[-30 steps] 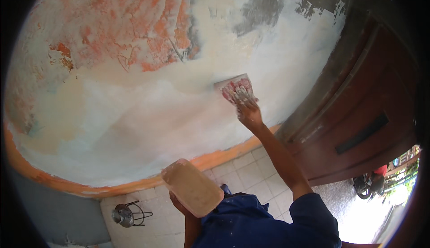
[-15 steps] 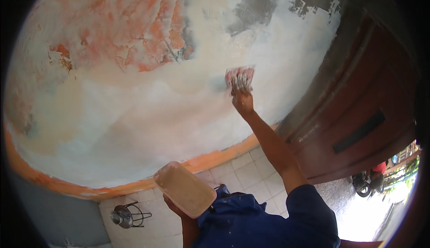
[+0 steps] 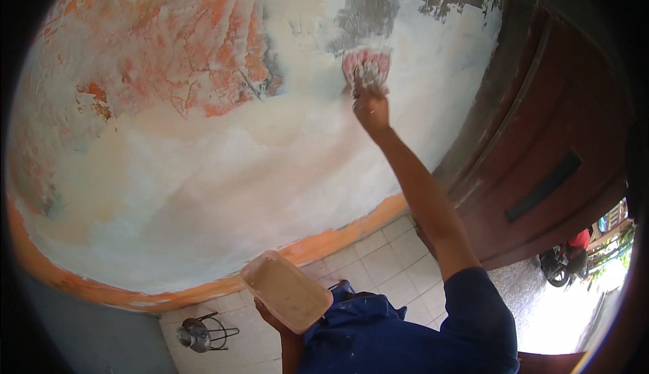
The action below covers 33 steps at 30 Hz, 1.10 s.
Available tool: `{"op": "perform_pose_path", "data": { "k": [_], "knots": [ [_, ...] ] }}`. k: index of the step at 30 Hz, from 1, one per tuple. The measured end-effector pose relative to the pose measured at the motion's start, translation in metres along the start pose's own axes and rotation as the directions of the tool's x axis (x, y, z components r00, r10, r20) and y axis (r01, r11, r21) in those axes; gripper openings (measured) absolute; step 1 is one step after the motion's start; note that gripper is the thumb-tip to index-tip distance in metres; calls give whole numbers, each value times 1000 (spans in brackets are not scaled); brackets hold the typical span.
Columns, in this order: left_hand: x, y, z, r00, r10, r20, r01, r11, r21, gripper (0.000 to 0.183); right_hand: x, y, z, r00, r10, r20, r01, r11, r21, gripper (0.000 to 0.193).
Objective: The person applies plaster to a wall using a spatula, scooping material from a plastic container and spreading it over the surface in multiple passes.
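My right hand is stretched up against the wall and grips a red putty scraper smeared with white filler. The scraper's blade lies flat on the wall where the white coat meets bare grey plaster. My left hand is low near my chest, mostly hidden under the shallow rectangular tray of pale filler that it holds up. The wall is white in the middle, with old orange paint showing at the upper left.
An orange skirting band runs along the wall's base above a pale tiled floor. A dark brown wooden door stands to the right. A small metal pot on a wire stand sits on the floor. A parked motorbike is outside.
My right hand has swept the scraper upward along the wall, from the middle of the white area to the grey patch near the top. The tray has stayed low.
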<state>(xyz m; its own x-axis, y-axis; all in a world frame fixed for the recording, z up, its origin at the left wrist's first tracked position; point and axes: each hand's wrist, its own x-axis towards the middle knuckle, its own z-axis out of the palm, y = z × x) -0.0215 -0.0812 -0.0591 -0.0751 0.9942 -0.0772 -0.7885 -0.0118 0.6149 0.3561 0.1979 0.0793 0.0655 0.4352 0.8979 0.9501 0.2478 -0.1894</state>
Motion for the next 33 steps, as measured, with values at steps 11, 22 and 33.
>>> {"op": "perform_pose_path", "data": {
  "k": [11,22,33],
  "knots": [
    [6,-1,-28,997,54,-54,-47,991,129,47,-117,-14,-34,999,15,41,-18,997,77,64],
    [-1,3,-2,987,155,-52,-142,970,196,37,-15,-39,22,999,-36,-40,38,998,47,54],
    [0,6,12,990,-84,-109,72,991,-115,55,-87,-45,-29,989,25,-145,-12,996,90,66]
  ]
}}
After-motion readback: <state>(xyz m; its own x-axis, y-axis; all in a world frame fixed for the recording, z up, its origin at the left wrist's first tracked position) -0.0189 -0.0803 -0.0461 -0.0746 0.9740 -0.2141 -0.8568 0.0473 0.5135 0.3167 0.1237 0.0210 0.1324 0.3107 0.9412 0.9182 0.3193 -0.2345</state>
